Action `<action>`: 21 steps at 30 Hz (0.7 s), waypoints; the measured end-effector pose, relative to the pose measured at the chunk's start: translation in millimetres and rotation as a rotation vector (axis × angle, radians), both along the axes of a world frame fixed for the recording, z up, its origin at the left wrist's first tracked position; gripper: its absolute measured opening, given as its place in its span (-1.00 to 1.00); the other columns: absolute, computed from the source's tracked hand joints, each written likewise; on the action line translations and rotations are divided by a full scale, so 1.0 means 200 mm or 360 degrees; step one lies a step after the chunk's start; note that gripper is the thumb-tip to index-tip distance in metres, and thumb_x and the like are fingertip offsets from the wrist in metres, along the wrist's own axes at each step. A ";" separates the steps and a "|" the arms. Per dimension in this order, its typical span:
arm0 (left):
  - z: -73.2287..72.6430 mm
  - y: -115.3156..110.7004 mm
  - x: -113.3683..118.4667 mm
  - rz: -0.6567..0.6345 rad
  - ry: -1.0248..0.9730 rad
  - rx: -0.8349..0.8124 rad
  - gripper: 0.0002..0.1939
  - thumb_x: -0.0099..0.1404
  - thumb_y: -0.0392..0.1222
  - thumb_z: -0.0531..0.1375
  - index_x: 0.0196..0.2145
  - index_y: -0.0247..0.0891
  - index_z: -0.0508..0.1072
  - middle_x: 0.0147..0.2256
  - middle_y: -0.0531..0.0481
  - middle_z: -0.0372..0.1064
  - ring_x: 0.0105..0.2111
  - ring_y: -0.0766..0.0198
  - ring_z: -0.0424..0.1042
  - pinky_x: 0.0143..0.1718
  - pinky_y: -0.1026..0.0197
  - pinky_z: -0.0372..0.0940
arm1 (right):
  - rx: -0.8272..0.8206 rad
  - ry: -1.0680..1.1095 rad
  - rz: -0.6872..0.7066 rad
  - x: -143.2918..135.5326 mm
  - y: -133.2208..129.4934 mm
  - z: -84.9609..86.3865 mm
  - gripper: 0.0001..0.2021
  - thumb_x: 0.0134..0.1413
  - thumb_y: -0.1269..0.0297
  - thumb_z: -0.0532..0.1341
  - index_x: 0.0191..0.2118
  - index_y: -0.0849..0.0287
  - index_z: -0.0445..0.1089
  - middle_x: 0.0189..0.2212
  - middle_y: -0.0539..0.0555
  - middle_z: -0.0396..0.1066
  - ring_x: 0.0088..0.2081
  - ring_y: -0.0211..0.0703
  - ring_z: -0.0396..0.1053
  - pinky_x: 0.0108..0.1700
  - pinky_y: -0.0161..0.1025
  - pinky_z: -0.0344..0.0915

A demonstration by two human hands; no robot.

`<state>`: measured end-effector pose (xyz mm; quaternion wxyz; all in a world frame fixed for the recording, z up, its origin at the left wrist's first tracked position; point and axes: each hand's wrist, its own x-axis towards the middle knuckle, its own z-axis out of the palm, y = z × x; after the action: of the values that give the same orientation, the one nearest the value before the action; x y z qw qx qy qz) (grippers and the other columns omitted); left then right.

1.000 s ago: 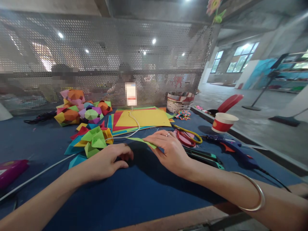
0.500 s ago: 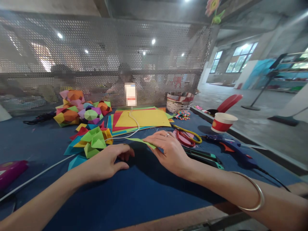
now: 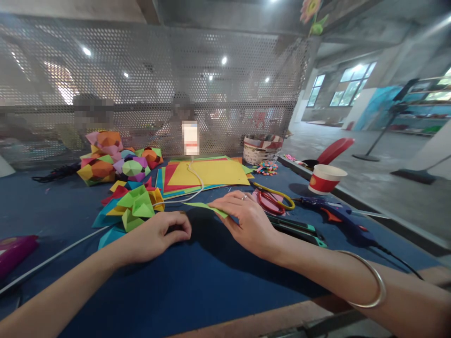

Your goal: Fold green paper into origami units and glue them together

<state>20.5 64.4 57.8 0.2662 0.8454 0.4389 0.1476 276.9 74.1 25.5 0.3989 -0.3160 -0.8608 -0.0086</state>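
My right hand [image 3: 248, 220] grips a strip of light green paper [image 3: 202, 205] between thumb and fingers, and its free end points left. To the left, my left hand [image 3: 168, 234] is closed, thumb tip against the curled fingers, with nothing visible in it. It sits apart from the green strip. Just behind my left wrist lie folded paper pieces [image 3: 137, 206] in green, yellow, red and blue. Beyond both hands rests a stack of coloured paper [image 3: 218, 172], yellow on top. Close by my right hand are scissors [image 3: 276, 196] with red and yellow handles and a dark green-edged cutter [image 3: 298, 227].
Finished paper balls [image 3: 102, 159] stand at the back left. A white cable [image 3: 176, 203] crosses the paper stack. At right are a glue gun [image 3: 338, 216], a paper cup [image 3: 326, 179] and a woven basket [image 3: 262, 149]. A purple object [image 3: 16, 253] lies far left. Perforated mesh rises behind.
My left hand's thumb and fingers have closed together from a loose, parted pose. My right hand and the green paper stay about where they were.
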 end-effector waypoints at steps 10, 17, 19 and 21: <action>-0.05 0.00 0.02 0.0102 -0.0069 0.0227 -0.86 0.28 -0.13 0.17 -0.32 -0.19 0.52 -0.26 -0.04 0.52 -0.20 0.11 0.48 -0.08 0.09 0.33 | -0.0012 0.0000 0.0016 0.00 0.00 0.00 -0.74 0.37 0.44 0.19 0.03 0.18 0.60 -0.06 0.08 0.67 -0.04 0.00 0.48 0.02 -0.04 0.30; -0.12 0.01 0.06 0.0159 -0.0040 0.0277 -0.90 0.25 -0.23 0.13 -0.39 -0.19 0.45 -0.31 -0.06 0.47 -0.24 0.12 0.45 -0.14 0.11 0.29 | -0.0040 -0.0022 -0.0002 0.00 0.00 0.00 -0.74 0.38 0.43 0.19 0.04 0.15 0.60 -0.05 0.08 0.66 -0.03 -0.02 0.48 0.03 -0.07 0.29; -0.13 0.01 0.07 0.0162 -0.0018 0.0298 -0.89 0.25 -0.25 0.10 -0.39 -0.19 0.41 -0.31 -0.07 0.45 -0.25 0.10 0.43 -0.14 0.08 0.29 | -0.0042 -0.0018 -0.0001 0.00 0.00 0.00 -0.74 0.38 0.43 0.19 0.03 0.15 0.60 -0.05 0.07 0.66 -0.03 -0.01 0.48 0.03 -0.07 0.29; -0.11 0.02 0.07 0.0169 -0.0002 0.0313 -0.89 0.26 -0.24 0.07 -0.38 -0.18 0.37 -0.33 -0.08 0.43 -0.27 0.08 0.41 -0.16 0.06 0.28 | -0.0037 -0.0011 -0.0006 0.00 0.00 0.00 -0.75 0.38 0.43 0.20 0.02 0.16 0.60 -0.06 0.07 0.66 -0.04 0.00 0.48 0.03 -0.06 0.29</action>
<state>34.2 67.7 35.5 0.1741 0.8428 0.4665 0.2044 276.3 74.7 25.7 0.3923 -0.3221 -0.8616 -0.0005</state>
